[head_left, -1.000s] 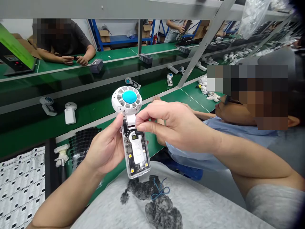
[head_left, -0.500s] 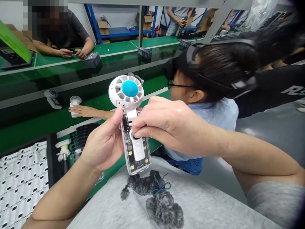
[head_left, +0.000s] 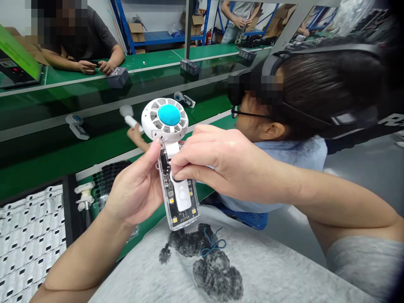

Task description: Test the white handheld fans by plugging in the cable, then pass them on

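Observation:
A white handheld fan [head_left: 184, 198] with a blue round centre and a clear-cased handle is tilted in front of me, its fan head upward. Circuit board, small yellow lights and a white button panel show through the case. My left hand [head_left: 135, 189] is closed around the fan's left side, thumb just below the head. With thumb and fingertips pinched together, my right hand [head_left: 217, 158] presses at the dark round spot atop the button panel. Whatever is between those fingertips is hidden.
A tray of silvery parts [head_left: 31, 244] stands at lower left, with a hammer-like tool [head_left: 86, 202] beside it. Several fans, including one fan [head_left: 77, 126], are on the green conveyor [head_left: 104, 143]. A co-worker [head_left: 284, 126] sits close on the right.
My hands and the fan stay nearly in place. The nearby co-worker's hand has moved right along the conveyor and now holds a white fan there. Fans on the belt have shifted right.

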Available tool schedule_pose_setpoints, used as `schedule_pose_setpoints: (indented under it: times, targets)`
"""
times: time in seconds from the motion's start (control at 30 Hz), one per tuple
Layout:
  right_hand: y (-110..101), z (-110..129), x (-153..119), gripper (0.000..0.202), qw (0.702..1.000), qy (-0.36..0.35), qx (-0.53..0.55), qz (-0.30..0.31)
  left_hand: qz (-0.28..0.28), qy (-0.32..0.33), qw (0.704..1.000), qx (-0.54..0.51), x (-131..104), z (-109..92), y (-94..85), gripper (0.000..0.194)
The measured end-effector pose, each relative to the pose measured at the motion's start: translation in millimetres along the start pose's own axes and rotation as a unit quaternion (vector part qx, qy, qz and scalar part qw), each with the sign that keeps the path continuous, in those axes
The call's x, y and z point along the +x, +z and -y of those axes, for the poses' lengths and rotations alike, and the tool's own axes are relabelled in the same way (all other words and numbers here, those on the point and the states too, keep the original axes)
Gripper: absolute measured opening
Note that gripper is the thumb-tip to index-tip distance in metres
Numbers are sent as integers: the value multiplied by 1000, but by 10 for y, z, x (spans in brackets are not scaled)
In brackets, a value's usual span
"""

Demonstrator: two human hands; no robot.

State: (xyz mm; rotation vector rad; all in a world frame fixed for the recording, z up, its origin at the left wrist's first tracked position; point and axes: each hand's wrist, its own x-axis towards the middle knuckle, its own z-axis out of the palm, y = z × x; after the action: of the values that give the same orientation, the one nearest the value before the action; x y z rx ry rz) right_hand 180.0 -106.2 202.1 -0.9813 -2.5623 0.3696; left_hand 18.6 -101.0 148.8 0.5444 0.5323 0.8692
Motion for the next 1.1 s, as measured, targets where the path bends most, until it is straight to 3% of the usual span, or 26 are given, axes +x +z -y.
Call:
schedule_pose_setpoints:
  times: [0.13,0.5,0.77,1.1]
  targets:
    - [2,-13,14,19,1000,-10,3,8,-16,-5,1000,-20,-28,-9,21,34]
    - [44,-14,-9,19,999,-7,-32,-22,3,-59,998,-31,-45,-50,23,37]
    - [60,-11,-6,21,998,-17,-34,-45,18,-59,997,-37,-35,-49,15,36]
    - [11,13,2,15,1000,7,20,-14,-3,-51,999,-16,-43,-58,15,35]
